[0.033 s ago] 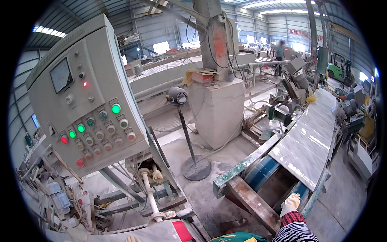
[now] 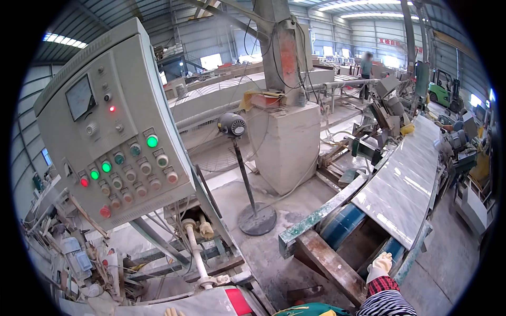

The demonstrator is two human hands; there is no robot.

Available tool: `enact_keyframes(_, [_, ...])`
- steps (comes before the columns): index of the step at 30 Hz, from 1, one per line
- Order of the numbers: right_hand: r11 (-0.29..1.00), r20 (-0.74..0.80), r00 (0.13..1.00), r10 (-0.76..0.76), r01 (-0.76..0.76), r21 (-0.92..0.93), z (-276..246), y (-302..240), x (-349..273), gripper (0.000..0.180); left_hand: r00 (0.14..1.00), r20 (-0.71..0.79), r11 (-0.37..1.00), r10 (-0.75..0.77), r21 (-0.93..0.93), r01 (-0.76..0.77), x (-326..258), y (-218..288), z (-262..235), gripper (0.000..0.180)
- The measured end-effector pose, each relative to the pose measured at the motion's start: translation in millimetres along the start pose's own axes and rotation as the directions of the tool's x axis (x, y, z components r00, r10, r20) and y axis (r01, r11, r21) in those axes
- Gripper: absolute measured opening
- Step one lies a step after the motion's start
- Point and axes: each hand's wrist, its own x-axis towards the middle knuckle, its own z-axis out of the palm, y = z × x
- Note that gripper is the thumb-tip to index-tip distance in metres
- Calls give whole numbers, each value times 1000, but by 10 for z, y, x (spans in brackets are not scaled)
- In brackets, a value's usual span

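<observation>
My right hand (image 2: 380,263), in a pale glove, is low on the right beside the near end of a roller conveyor. Its fingers are curled together, and nothing shows in them. A long grey veined stone slab (image 2: 398,192) lies on the conveyor, its near end just beyond this hand. The conveyor's blue roller (image 2: 342,226) is exposed in front of the slab. Only the gloved fingertips of my left hand (image 2: 173,312) show at the lower edge, stretched over a pale slab (image 2: 195,304) with a red patch (image 2: 239,301); the rest is out of view.
A grey control cabinet (image 2: 113,131) with lit buttons stands at left. A fan motor on a round-based stand (image 2: 256,218) is in the middle, before a concrete block (image 2: 287,147). A person (image 2: 366,66) stands far off; a green forklift (image 2: 440,92) is at far right.
</observation>
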Motion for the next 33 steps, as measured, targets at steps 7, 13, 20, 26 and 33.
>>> enact_keyframes(7, [1000, -65, 998, -9, 9, -3, 326, 108, 282, 55, 1000, -16, 1000, -27, 4, 27, 19, 6, 42, 44])
enact_keyframes(13, [997, -60, 998, 8, -12, -75, 226, 17, 73, 53, 1000, -3, 1000, -9, -14, 9, 1, 12, -5, 45])
enact_keyframes(20, [997, -54, 999, 6, -10, -73, 206, 12, 55, 54, 1000, 6, 1000, -29, 4, 29, 14, 62, -33, 44])
enact_keyframes(26, [997, -58, 998, -9, 4, -82, 126, -51, -131, 56, 998, -14, 999, -54, 2, 54, 13, 11, 46, 43])
enact_keyframes(33, [996, -50, 999, -5, 1, -84, 89, -75, -233, 57, 999, 1, 999, -43, 16, 43, 21, -1, 47, 44])
